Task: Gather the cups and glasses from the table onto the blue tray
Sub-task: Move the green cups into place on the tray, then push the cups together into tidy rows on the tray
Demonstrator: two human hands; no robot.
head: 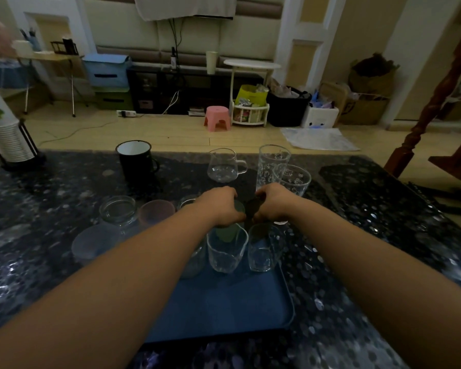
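The left hand (218, 206) is holding a green cup (228, 230) and the right hand (273, 202) is holding a dark cup (253, 209), fingers curled round them, over the blue tray (224, 310).

A dark speckled table (383, 235) fills the lower frame. On it lie a blue tray (224, 310) at bottom centre, a black enamel mug (133, 163) upper left, a glass pitcher (224, 166) at centre, and a stack of paper cups (6, 137) at far left.

Clear glasses (226, 250) stand upright on the blue tray's (224, 310) far end.
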